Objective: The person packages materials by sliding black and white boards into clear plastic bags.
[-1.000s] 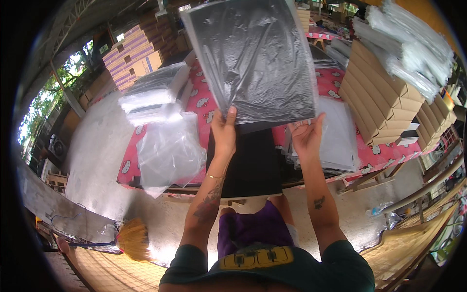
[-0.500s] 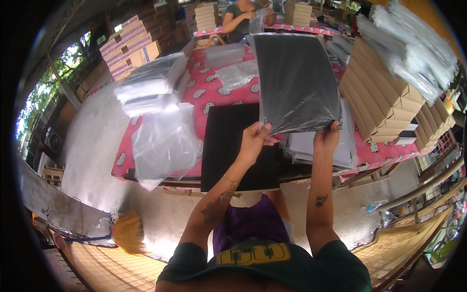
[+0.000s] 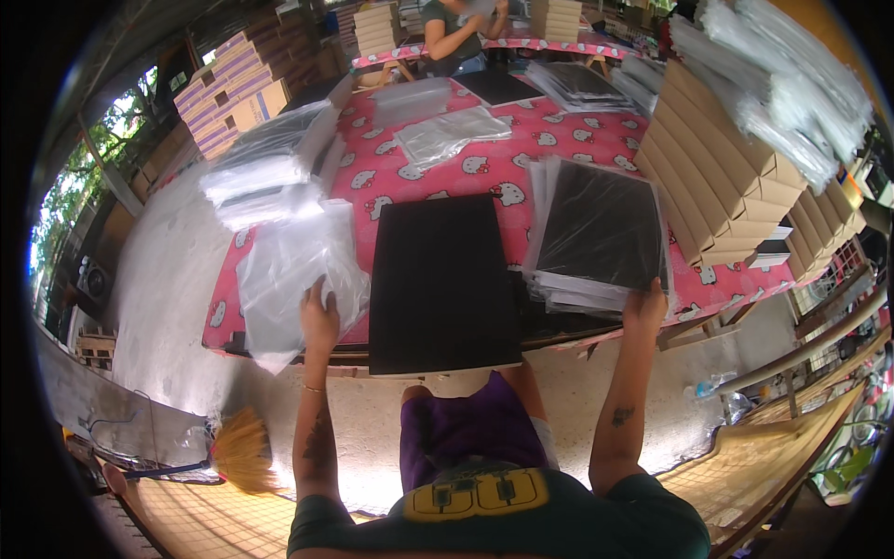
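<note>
A long table with a pink patterned cloth (image 3: 466, 172) filled the middle of the scene, running from near the person to the far end, where another person (image 3: 456, 33) sat. To the right stood a tall, leaning stack of flat brown cartons (image 3: 717, 177); more stacked cartons (image 3: 237, 88) rose at the far left. A large black sheet (image 3: 442, 279) lay flat on the near edge of the table, straight ahead of the person. Just right of it sat a pile of bagged black sheets (image 3: 601, 238); the right hand (image 3: 645, 307) gripped that pile's near corner, fingers closed on the topmost bagged sheet. Left of the black sheet lay a loose heap of clear plastic bags (image 3: 293, 270), and the left hand (image 3: 319, 317) rested on it, open and flat. A straw broom (image 3: 242, 452) lay on the floor near left.
</note>
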A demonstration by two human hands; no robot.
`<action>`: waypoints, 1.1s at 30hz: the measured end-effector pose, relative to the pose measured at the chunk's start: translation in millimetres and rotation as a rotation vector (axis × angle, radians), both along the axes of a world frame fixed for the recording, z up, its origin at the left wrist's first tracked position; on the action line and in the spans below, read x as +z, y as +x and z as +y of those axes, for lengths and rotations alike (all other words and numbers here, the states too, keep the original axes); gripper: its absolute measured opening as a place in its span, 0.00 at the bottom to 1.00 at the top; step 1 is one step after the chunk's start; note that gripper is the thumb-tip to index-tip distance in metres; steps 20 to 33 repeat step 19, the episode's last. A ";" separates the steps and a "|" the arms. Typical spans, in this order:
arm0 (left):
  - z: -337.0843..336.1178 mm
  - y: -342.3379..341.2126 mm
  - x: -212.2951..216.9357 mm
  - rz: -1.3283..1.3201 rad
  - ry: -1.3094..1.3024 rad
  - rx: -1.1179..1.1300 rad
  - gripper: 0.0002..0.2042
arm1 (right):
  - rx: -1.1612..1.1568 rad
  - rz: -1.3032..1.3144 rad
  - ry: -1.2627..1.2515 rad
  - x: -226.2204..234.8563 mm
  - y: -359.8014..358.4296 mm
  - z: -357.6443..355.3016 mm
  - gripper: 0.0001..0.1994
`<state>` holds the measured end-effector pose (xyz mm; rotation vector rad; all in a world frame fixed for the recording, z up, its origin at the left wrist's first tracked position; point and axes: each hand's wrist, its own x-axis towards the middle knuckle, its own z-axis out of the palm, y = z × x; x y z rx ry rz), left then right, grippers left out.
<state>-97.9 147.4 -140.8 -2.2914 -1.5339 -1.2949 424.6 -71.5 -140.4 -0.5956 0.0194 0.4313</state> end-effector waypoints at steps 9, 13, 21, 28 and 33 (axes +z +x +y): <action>14.2 -43.4 0.5 0.168 -0.106 0.204 0.08 | -0.339 -0.559 -0.704 29.1 -18.5 -34.7 0.27; 9.0 -30.7 38.1 -0.033 0.077 0.191 0.09 | 0.153 -0.702 -0.553 63.4 -82.5 -21.0 0.19; -51.8 54.4 90.8 -0.257 -0.090 -0.144 0.12 | 1.540 -0.816 -0.086 54.1 -221.1 35.3 0.26; -51.8 54.4 90.8 -0.257 -0.090 -0.144 0.12 | 1.540 -0.816 -0.086 54.1 -221.1 35.3 0.26; -51.8 54.4 90.8 -0.257 -0.090 -0.144 0.12 | 1.540 -0.816 -0.086 54.1 -221.1 35.3 0.26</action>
